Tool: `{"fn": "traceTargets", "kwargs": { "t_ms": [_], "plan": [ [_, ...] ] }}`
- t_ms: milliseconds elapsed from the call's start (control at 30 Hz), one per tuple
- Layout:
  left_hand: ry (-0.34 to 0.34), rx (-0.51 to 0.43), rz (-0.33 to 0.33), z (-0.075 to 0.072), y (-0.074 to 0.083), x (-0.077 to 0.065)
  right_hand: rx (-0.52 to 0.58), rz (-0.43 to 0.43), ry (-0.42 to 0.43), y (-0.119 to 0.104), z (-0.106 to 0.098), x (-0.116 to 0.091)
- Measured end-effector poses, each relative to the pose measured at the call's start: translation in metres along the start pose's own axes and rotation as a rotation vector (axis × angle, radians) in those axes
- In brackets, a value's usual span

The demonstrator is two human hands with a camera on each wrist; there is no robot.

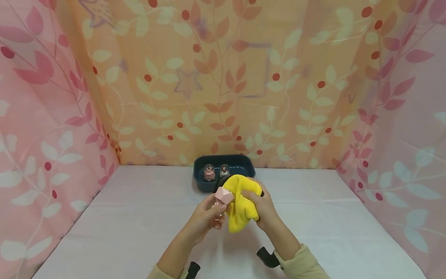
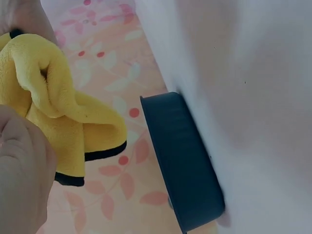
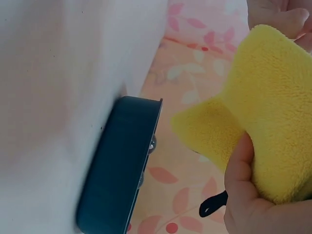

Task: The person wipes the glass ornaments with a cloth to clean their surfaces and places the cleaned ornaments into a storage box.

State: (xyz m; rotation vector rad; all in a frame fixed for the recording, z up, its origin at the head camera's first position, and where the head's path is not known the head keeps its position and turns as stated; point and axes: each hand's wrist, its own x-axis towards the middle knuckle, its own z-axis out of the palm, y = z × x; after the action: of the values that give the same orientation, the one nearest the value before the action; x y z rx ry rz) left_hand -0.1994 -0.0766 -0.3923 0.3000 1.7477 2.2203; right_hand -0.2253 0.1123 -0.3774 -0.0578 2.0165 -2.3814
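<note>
My left hand holds a small ornament with a pink faceted end and a clear, shiny part below it. Bunched in my right hand is a yellow cloth, its fuzzy side and dark edging showing in the wrist views. The cloth meets the ornament's right side in the head view; whether it presses there I cannot tell. In the left wrist view my left hand hides the ornament. My right hand's thumb and fingers grip the cloth, and a dark loop hangs from it.
Beyond my hands a dark blue tray stands on the white-covered table, near the back wall. Inside it are two small globe ornaments, one pinkish and one with a dark and red figure. Leaf-patterned curtains enclose three sides.
</note>
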Motion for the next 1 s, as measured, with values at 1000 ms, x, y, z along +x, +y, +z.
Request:
{"fn": "traceTargets", "kwargs": {
  "t_ms": [1000],
  "plan": [
    [-0.077, 0.031, -0.007, -0.002, 0.000, -0.001, -0.524, -0.579, -0.243, -0.004, 0.009, -0.009]
  ]
}}
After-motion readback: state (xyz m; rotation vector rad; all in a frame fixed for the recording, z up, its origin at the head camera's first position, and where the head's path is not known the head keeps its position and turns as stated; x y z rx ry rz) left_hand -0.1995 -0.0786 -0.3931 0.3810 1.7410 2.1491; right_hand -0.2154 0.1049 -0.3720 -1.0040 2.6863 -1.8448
